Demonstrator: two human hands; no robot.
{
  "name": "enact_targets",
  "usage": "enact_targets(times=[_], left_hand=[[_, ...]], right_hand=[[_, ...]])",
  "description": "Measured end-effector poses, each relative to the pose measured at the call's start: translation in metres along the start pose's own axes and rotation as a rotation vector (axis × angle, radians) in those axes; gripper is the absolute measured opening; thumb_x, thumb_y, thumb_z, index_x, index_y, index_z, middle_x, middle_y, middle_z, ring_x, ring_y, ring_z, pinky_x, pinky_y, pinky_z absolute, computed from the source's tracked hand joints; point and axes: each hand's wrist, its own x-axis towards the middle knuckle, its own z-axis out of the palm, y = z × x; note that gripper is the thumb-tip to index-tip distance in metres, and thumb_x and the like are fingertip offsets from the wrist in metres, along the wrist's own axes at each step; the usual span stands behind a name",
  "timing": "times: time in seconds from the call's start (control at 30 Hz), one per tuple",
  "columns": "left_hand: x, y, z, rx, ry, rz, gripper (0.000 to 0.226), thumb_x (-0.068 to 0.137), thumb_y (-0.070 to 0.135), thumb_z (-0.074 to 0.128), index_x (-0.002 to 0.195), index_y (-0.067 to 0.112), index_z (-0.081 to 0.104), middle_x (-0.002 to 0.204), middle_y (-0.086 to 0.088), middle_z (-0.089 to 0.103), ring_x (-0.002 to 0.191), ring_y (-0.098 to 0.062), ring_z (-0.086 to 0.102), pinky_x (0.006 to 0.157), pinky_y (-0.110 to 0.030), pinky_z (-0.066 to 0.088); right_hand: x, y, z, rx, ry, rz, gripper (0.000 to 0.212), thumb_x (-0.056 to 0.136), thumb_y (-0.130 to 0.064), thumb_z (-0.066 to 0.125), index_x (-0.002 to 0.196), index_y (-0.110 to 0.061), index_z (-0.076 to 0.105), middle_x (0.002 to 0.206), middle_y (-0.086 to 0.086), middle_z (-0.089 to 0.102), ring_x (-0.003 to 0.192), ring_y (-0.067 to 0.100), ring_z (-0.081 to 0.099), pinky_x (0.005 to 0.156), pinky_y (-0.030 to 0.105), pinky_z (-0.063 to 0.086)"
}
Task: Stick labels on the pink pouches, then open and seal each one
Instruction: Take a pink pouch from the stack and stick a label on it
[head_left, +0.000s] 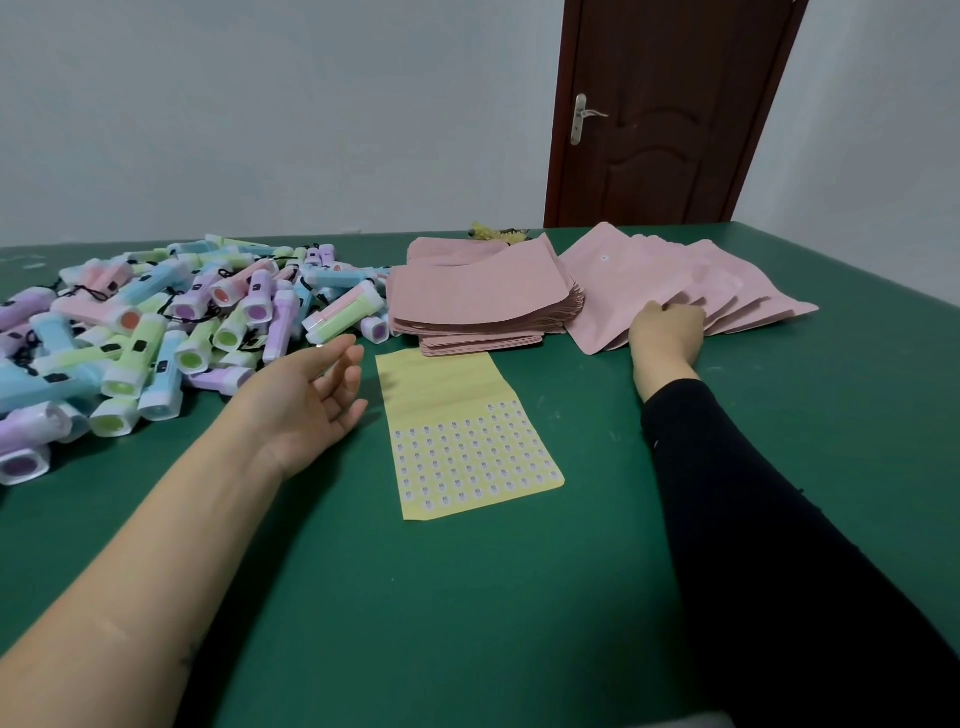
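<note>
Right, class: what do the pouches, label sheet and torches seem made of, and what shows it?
Pouches: likely matte plastic film or coated paper; thin, top one curls. Label sheet: yellow waxy-looking backing paper, flat, carrying small white stickers. Torches: probably moulded plastic; smooth pastel bodies, faint sheen.

The small print on the labels of the yellow sticker sheet (467, 431) is too tiny to read.
</note>
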Motion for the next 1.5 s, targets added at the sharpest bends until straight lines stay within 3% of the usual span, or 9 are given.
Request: enact_targets(times=[0.17,0.23,0.37,0.5,0.7,1.17,1.33,1.43,1.5], left_hand=[[0.001,-0.001,0.001,0.004,-0.003,-0.004,0.015,0.095,0.022,0.059,0.109,0.023,0.065,0.079,0.012,0.069,0.069,-0.004,0.058,0.075,-0.029,0.046],[0.001,0.0,0.001,0.008,-0.004,-0.007,0.014,0.095,0.023,0.06,0.108,0.023,0.066,0.079,0.012,0.069,0.069,-0.004,0.058,0.075,-0.029,0.046],[-0.001,0.0,0.002,0.01,-0.004,-0.012,0.01,0.094,0.022,0.061,0.102,0.022,0.066,0.077,0.011,0.069,0.067,-0.004,0.058,0.073,-0.029,0.046],[-0.003,0.0,0.003,0.011,-0.011,-0.022,0.008,0.094,0.023,0.061,0.1,0.022,0.066,0.077,0.011,0.068,0.068,-0.004,0.057,0.073,-0.029,0.045],[-0.005,0.003,0.003,-0.007,-0.013,-0.02,0.008,0.095,0.023,0.06,0.099,0.022,0.066,0.079,0.012,0.067,0.068,-0.004,0.057,0.075,-0.029,0.045],[-0.001,0.0,0.001,0.01,-0.034,-0.028,0.007,0.095,0.022,0.061,0.099,0.022,0.066,0.079,0.011,0.068,0.067,-0.004,0.058,0.074,-0.028,0.046],[-0.001,0.001,0.003,0.012,-0.05,0.036,0.01,0.094,0.024,0.062,0.103,0.022,0.065,0.087,0.009,0.072,0.074,-0.005,0.066,0.077,-0.031,0.048],[-0.003,0.002,0.003,-0.014,-0.054,0.129,0.018,0.095,0.028,0.061,0.113,0.026,0.061,0.122,-0.001,0.066,0.109,-0.013,0.063,0.091,-0.04,0.049],[-0.005,0.004,0.002,-0.024,-0.068,0.17,0.036,0.093,0.035,0.064,0.127,0.027,0.054,0.137,-0.003,0.055,0.128,-0.019,0.052,0.102,-0.047,0.043]], right_hand=[[-0.001,-0.004,0.004,-0.033,-0.049,0.058,0.024,0.099,-0.014,0.045,0.115,0.0,0.055,0.127,0.016,0.06,0.107,0.032,0.063,0.072,0.033,0.05],[-0.003,-0.003,0.004,-0.01,-0.027,0.051,0.033,0.098,-0.011,0.047,0.129,-0.001,0.049,0.138,0.017,0.05,0.109,0.03,0.061,0.082,0.034,0.051],[-0.02,-0.012,0.0,-0.118,0.195,-0.373,0.036,0.091,0.001,0.046,0.125,-0.012,0.049,0.14,0.011,0.038,0.114,0.031,0.052,0.087,0.035,0.045],[-0.048,-0.018,0.023,-0.45,-0.026,-0.847,0.038,0.087,0.007,0.048,0.111,-0.019,0.062,0.139,0.009,0.042,0.126,0.028,0.039,0.094,0.036,0.041],[-0.049,-0.009,0.036,-0.754,-0.079,-0.864,0.038,0.096,-0.004,0.048,0.127,-0.022,0.064,0.156,0.014,0.026,0.14,0.036,0.02,0.103,0.045,0.029],[-0.069,-0.026,0.021,-0.453,-0.08,-1.075,0.019,0.096,-0.024,0.054,0.101,-0.016,0.071,0.118,0.001,0.064,0.123,0.022,0.041,0.096,0.036,0.034],[-0.11,-0.055,0.019,0.251,-0.183,-0.821,0.013,0.097,-0.022,0.051,0.104,-0.012,0.055,0.094,-0.012,0.057,0.084,-0.005,0.049,0.072,0.007,0.038],[-0.138,-0.068,0.021,0.515,-0.33,-0.658,0.005,0.098,-0.021,0.052,0.099,-0.017,0.051,0.088,-0.013,0.054,0.074,-0.011,0.051,0.071,0.01,0.044],[-0.152,-0.072,0.025,0.62,-0.484,-0.503,0.004,0.098,-0.021,0.054,0.095,-0.019,0.053,0.094,-0.003,0.059,0.085,0.002,0.056,0.081,0.026,0.051]])
